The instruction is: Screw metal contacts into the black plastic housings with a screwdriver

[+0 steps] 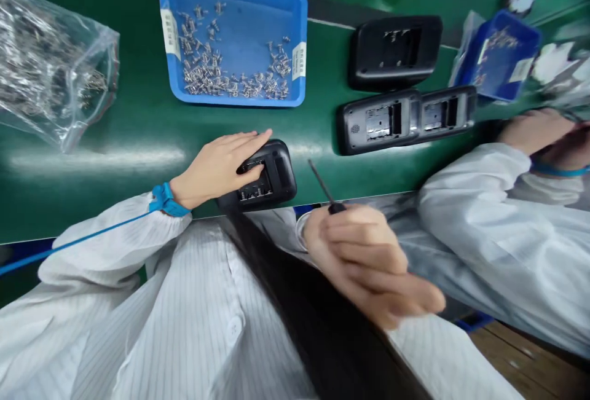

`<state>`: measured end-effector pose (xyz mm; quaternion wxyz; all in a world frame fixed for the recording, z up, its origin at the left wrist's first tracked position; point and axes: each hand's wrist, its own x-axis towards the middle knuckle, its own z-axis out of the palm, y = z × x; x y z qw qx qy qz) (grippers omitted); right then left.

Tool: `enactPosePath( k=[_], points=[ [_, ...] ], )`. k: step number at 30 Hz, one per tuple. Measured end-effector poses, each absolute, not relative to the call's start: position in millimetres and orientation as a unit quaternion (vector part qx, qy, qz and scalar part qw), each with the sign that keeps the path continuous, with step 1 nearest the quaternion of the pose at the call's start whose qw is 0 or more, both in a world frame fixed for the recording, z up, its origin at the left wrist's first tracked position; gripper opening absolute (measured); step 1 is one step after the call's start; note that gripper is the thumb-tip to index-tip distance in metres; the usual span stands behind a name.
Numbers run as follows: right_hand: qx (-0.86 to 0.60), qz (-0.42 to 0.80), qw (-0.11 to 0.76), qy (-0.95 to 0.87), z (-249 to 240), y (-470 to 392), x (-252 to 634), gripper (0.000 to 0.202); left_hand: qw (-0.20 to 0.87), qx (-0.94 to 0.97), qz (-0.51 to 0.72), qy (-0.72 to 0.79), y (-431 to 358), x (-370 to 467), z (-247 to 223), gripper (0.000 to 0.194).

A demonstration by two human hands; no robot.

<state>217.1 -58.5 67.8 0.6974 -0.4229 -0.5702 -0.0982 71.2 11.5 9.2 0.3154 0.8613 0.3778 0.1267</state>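
Note:
My left hand (pixel 225 163) lies over a black plastic casing (pixel 282 172) at the table's near edge. Its thumb reaches into the battery bay and the fingers run along the far side, gripping it; part of the casing is hidden under the palm. Closed around a screwdriver (pixel 321 182) is my right hand (pixel 364 252), held in front of my body to the right of the casing. The thin dark shaft points up and left, apart from the casing. Most of the handle is covered by my fingers.
A blue tray (pixel 235 102) of small metal pieces stands beyond my left hand. A clear bag (pixel 55 68) of metal parts lies far left. More black casings (pixel 399 50) rest at the right, near another blue tray (pixel 520 71). A co-worker's hands (pixel 537 133) are at the right edge.

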Motion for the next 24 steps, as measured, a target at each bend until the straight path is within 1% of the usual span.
enactPosePath(
  k=[1,2,4,6,9,10,12,13,15,16,18,20,21,22,23,24],
  points=[
    [-0.402,-0.125,0.711,-0.563,71,-55,228,0.032,0.314,0.862,0.121,0.38,13,71,11,0.056],
    [-0.42,-0.114,0.669,-0.602,71,-53,240,0.03,0.311,0.864,0.116,0.378,13,71,13,0.056],
    [-0.494,-0.069,0.516,-0.696,65,-51,260,0.033,0.283,0.875,0.117,0.374,10,70,18,0.058],
    [-0.588,-0.011,0.358,-0.725,52,-53,274,0.035,0.21,0.888,0.152,0.379,-1,68,24,0.066],
    [-0.696,0.06,0.2,-0.687,30,-58,282,0.036,0.096,0.901,0.231,0.356,-36,63,25,0.085],
    [-0.721,0.08,0.15,-0.672,23,-58,282,0.037,0.085,0.908,0.229,0.339,-49,60,23,0.085],
    [-0.748,0.096,0.082,-0.651,10,-58,281,0.037,0.073,0.923,0.184,0.33,-74,52,19,0.077],
    [-0.754,0.097,0.061,-0.647,6,-58,281,0.037,0.062,0.928,0.17,0.327,-84,46,18,0.076],
    [-0.752,0.081,0.055,-0.652,0,-56,278,0.037,0.063,0.927,0.187,0.32,-93,33,26,0.078],
    [-0.745,0.064,0.066,-0.661,-3,-56,276,0.038,0.09,0.919,0.205,0.324,-92,26,36,0.076],
    [-0.722,0.014,0.099,-0.684,-5,-55,272,0.039,0.189,0.876,0.227,0.382,-74,14,62,0.061],
    [-0.692,-0.036,0.132,-0.709,-7,-54,267,0.04,0.279,0.798,0.219,0.487,-31,7,89,0.035],
    [-0.678,-0.052,0.144,-0.719,-7,-53,265,0.04,0.295,0.759,0.225,0.535,-1,7,98,0.024],
    [-0.668,-0.064,0.153,-0.726,-8,-52,263,0.04,0.284,0.728,0.246,0.573,34,7,104,0.014],
    [-0.661,-0.07,0.161,-0.73,-8,-51,261,0.039,0.28,0.7,0.267,0.6,73,9,106,0.017],
    [-0.657,-0.072,0.168,-0.732,-7,-50,260,0.039,0.276,0.695,0.3,0.592,112,12,105,0.028]
  ],
)
